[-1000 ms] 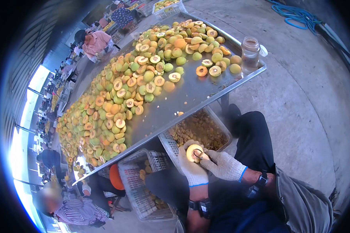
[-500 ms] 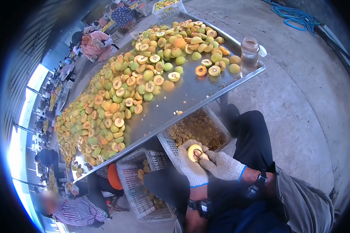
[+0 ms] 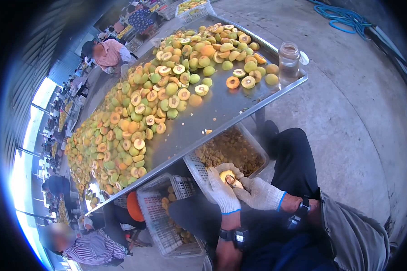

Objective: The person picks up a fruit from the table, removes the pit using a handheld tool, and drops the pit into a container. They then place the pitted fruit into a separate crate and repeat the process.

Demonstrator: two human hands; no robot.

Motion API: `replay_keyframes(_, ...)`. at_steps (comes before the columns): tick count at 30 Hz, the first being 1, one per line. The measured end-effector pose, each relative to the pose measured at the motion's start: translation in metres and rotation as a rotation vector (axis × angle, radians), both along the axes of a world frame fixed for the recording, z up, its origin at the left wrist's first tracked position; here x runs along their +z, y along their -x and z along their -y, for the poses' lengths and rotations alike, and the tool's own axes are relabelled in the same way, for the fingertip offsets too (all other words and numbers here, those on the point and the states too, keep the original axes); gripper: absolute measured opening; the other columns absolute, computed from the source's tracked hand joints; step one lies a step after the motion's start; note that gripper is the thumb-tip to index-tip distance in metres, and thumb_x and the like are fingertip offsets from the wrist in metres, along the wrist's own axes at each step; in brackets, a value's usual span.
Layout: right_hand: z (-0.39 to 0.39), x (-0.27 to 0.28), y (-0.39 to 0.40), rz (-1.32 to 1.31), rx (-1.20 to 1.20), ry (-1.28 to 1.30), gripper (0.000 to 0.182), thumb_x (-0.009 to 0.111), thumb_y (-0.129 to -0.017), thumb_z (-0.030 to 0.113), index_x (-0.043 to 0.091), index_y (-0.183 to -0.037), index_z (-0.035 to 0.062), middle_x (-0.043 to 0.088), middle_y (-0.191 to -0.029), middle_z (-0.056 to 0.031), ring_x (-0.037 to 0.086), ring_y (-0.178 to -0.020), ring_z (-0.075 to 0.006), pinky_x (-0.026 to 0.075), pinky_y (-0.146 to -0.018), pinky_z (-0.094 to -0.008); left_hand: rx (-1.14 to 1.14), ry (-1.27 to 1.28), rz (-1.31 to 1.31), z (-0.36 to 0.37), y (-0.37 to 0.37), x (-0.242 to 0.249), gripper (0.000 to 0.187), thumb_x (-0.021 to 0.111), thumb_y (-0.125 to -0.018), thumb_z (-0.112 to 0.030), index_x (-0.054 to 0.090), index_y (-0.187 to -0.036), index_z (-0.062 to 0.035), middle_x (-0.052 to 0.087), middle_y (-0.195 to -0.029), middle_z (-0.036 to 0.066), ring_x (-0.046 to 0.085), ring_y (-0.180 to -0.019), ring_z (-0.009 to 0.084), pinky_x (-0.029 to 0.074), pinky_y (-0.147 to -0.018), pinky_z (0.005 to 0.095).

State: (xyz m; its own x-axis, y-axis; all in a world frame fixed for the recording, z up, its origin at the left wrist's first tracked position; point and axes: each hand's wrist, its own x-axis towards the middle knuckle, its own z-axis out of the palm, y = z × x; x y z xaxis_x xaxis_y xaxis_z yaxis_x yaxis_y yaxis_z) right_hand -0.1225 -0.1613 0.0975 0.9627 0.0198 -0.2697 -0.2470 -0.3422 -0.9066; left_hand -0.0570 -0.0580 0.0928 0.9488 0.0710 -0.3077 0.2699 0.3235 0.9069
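From the head view, we see a pale-yellow cut fruit low and right of the frame's centre, in the left hand, which wears a cream knitted glove with a blue cuff edge. Its fingers curl around the fruit. The right hand, gloved alike, meets the fruit at its lower right. We cannot tell whether its fingers are closed on a tool, as they hide what lies between them.

Just above the hands, a white plastic crate of brownish pieces sits partly under a sloping, silver metal bench. A heap of green and orange cut fruit runs across the bench from upper centre to lower left; a clear, round jar stands at its corner, upper right.

We judge that juice-wet gloves could let the fruit slip and drop into the crate. Too hard a push from the right hand could tear the flesh or jab the left palm. A knock to the bench could topple the jar.
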Motion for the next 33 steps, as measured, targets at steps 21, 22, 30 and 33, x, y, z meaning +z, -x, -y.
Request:
replay_keyframes(21, 0.011, 0.014, 0.002, -0.317, 0.082, -0.473, 0.033, 0.057, -0.107, 0.042, 0.064, -0.107, 0.0098, 0.056, -0.068, 0.0039, 0.053, -0.054, -0.0085, 0.041, -0.047, -0.0268, -0.415, -0.085, 0.262, -0.017, -0.011, 0.030, 0.052, 0.047, -0.110, -0.031, 0.070, -0.082, 0.0057, 0.070, -0.078, 0.015, 0.066, -0.067, 0.0204, 0.052, -0.062, 0.0307)
replay_keyframes(22, 0.011, 0.013, 0.002, -0.317, 0.086, -0.469, 0.033, 0.057, -0.107, 0.042, 0.064, -0.107, 0.0098, 0.056, -0.068, 0.0039, 0.053, -0.054, -0.0085, 0.041, -0.047, -0.0268, -0.409, -0.083, 0.264, -0.020, -0.015, 0.028, 0.052, 0.047, -0.110, -0.031, 0.070, -0.082, 0.0057, 0.070, -0.078, 0.015, 0.066, -0.067, 0.0204, 0.052, -0.062, 0.0307)
replay_keyframes(30, 0.011, 0.007, 0.007, -0.187, 0.101, -0.559, 0.038, 0.055, -0.108, 0.041, 0.067, -0.110, 0.0050, 0.057, -0.069, 0.0043, 0.055, -0.056, -0.0070, 0.041, -0.046, -0.0245, -0.807, 0.008, 0.367, -0.036, -0.034, 0.022, 0.041, 0.053, -0.102, -0.022, 0.072, -0.079, 0.0065, 0.073, -0.082, 0.014, 0.068, -0.072, 0.0190, 0.053, -0.069, 0.0313)
replay_keyframes(33, 0.000, -0.018, 0.005, 0.007, 0.081, -0.337, 0.037, 0.053, -0.109, 0.044, 0.068, -0.108, 0.0091, 0.055, -0.068, 0.0059, 0.052, -0.052, -0.0055, 0.037, -0.043, -0.0217, -0.820, -0.122, 0.402, -0.032, -0.035, 0.030, 0.039, 0.053, -0.102, -0.019, 0.071, -0.080, 0.0060, 0.073, -0.081, 0.012, 0.068, -0.073, 0.0179, 0.053, -0.069, 0.0309)
